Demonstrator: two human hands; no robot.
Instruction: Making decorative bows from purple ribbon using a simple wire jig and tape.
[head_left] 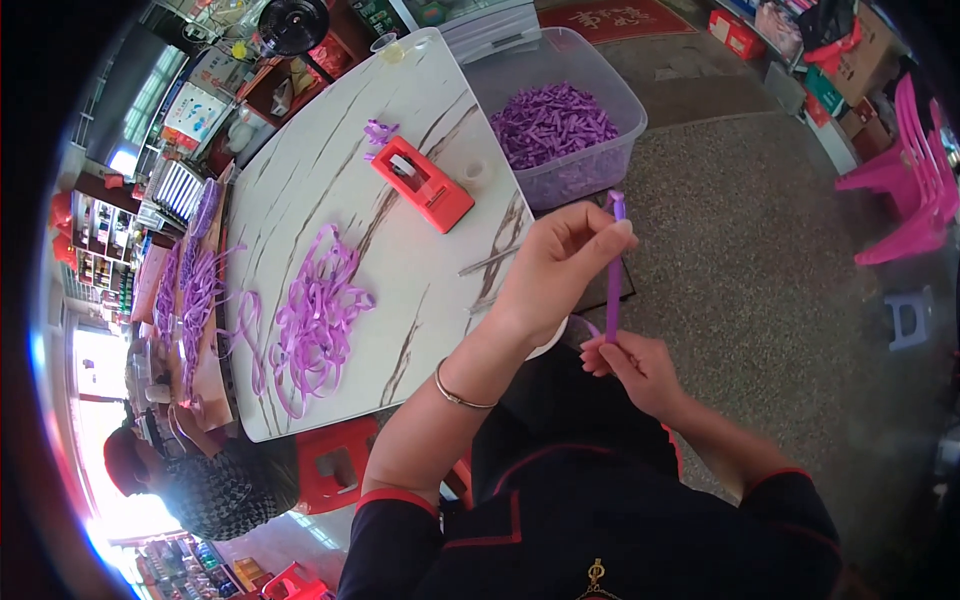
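A purple ribbon strip (613, 290) is stretched up and down beyond the table's right edge, with a small fold or loop at its top. My left hand (560, 262) pinches the ribbon near that top end between thumb and fingers. Lower down, my right hand (640, 372) grips the same strip, and a loose tail bends off to the left. On the marble-patterned table (400, 330) lies a tangled heap of purple ribbon (320, 320). A red tape dispenser (440, 203) stands farther back. A slim metal tool (488, 262) lies near my left wrist, partly hidden.
A clear plastic bin (580, 185) holding many short purple ribbon pieces (555, 125) stands beyond the table's right edge. More ribbon (200, 290) hangs at the left, near a seated person (210, 490). Red stools (335, 465) and pink chairs (910, 180) stand around.
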